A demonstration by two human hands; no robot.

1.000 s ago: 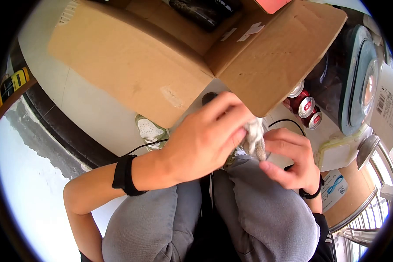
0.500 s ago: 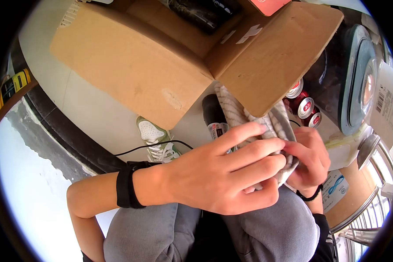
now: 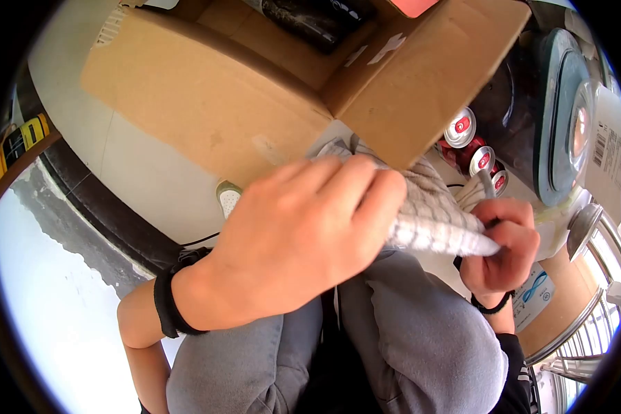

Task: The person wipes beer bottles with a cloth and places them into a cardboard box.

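Observation:
A striped beige and white cloth (image 3: 438, 217) is stretched between my two hands, in front of the cardboard box. My left hand (image 3: 303, 234) is closed on its left part, knuckles up, with the fingertips hidden behind the hand. Its right corner is pinched in my right hand (image 3: 500, 245), whose fingers are curled in. The cloth's far part passes beneath the hanging flap of the cardboard box (image 3: 207, 90).
Red cans (image 3: 481, 160) stand right of the box flap, beside a clear container with a grey-green lid (image 3: 562, 117). A dark wrapped item (image 3: 317, 24) lies inside the box. A shoe (image 3: 228, 196) shows behind my left hand. A metal rack (image 3: 593, 331) is at the right.
The cloth has gone from bunched up to spread out. My left hand has moved left and my right hand slightly right, both holding it. The dark bottle is now hidden.

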